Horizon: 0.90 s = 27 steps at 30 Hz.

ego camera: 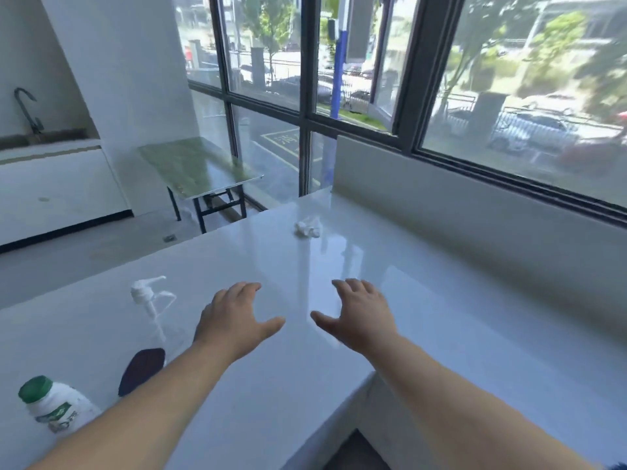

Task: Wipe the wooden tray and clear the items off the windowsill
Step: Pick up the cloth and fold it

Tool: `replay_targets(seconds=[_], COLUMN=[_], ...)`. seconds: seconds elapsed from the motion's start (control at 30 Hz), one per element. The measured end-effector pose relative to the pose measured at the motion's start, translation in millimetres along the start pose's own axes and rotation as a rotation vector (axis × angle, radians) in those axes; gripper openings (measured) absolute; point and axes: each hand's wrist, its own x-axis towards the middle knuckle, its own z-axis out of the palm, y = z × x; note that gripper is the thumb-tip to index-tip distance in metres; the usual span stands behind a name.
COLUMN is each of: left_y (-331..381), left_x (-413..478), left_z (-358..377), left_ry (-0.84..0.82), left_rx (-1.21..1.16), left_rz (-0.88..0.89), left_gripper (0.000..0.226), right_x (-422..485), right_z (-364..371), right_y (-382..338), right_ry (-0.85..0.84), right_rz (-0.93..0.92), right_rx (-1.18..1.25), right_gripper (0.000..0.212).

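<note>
Over the glossy white windowsill [424, 300], my left hand [234, 320] and my right hand [359, 313] hover side by side, palms down, fingers spread, holding nothing. A crumpled white tissue [308, 226] lies farther out on the sill, beyond both hands. To the left of my left hand lies a white pump dispenser head with its tube [149, 300]. A dark oval piece [142, 369] rests beside my left forearm. A white bottle with a green cap [51, 407] lies at the near left. No wooden tray is in view.
A white upstand [475, 212] and dark window frames [417, 79] border the sill on the right. A folding table with a green top [200, 166] stands on the floor beyond the sill's far end. A sink counter with a tap [27, 110] sits at the far left.
</note>
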Motion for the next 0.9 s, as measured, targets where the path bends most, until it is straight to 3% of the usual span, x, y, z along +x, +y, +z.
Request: replay_targets(seconds=[0.33,0.5,0.9], left_y=[233,352,597], left_x=[-26,-54,-135], left_z=[44,78,158], left_ry=[-0.117,-0.139,-0.219], left_rx=[0.007,0.024,0.034], left_rz=[0.399,0.561,0.742], left_gripper=[0.105,0.099,0.094], right_x=[-124,-189,-326], right_z=[-113,-147,-222], right_y=[201,300,516], right_ry=[0.137,0.145,0.186], right_rz=[0.334,0.47,0.673], right_rx=[-0.099,-0.095,-0.137], right_gripper=[0.092,0.1,0.101])
